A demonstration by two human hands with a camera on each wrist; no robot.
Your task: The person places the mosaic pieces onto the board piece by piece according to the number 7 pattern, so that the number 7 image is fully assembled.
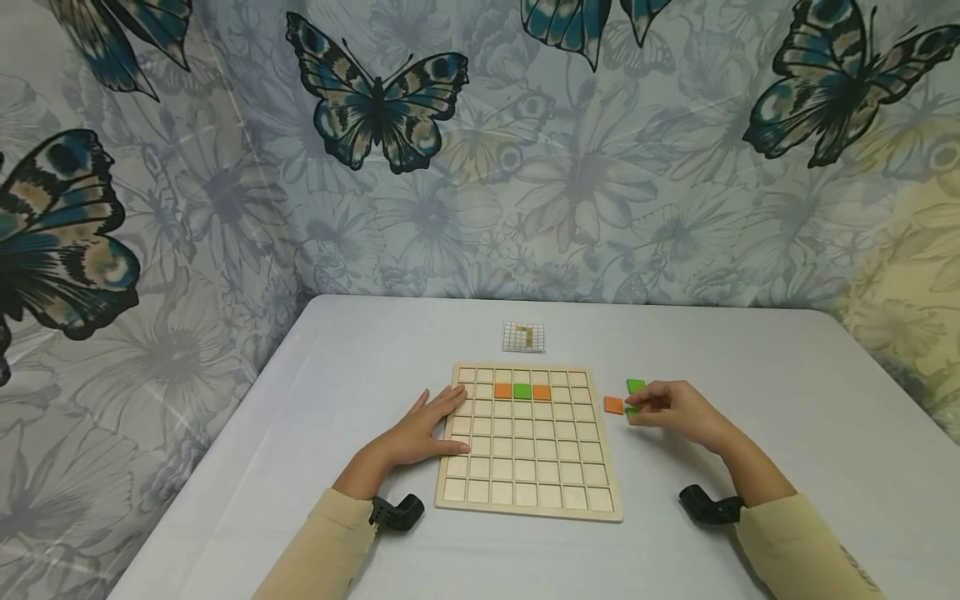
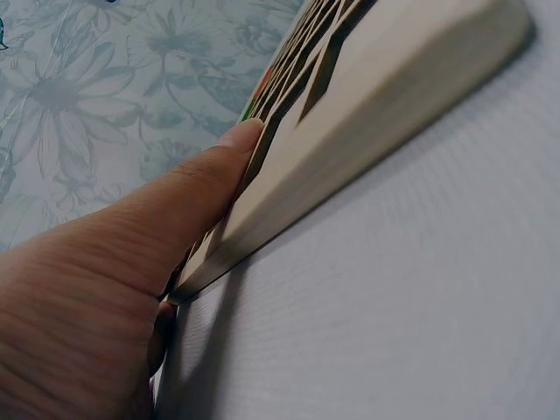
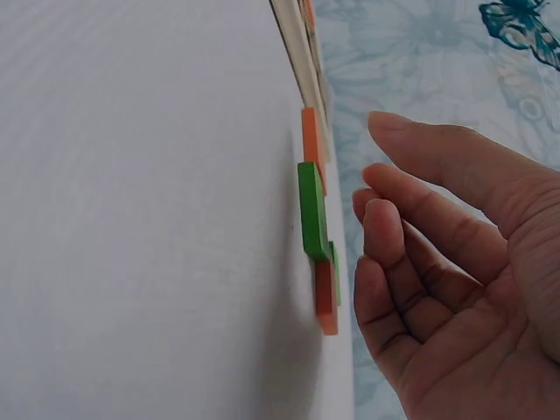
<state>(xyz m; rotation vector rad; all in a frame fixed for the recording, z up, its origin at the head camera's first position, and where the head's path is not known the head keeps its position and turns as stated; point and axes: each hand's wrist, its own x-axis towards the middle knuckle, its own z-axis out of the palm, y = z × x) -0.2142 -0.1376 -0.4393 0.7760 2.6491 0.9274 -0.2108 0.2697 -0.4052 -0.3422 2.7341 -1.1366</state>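
- Along its left edge, the wooden grid board (image 1: 524,450) lay under the left hand (image 1: 420,435), fingers straight, spread, gripping nothing; the left wrist view hid most of them.
- Across the board's second-farthest row sat an orange-green-orange tile trio (image 1: 522,391).
- Beyond the right edge, the right hand (image 1: 678,410) hovered, fingers curved, thumb apart, holding nothing.
- Its fingertips partly covered a near green tile (image 1: 632,411) beside a loose orange tile (image 1: 613,405) and a far green tile (image 1: 636,386).
- Another orange tile (image 3: 326,302) showed only from the right wrist.
- Behind the board, the gridded card (image 1: 523,337) was too small to read.
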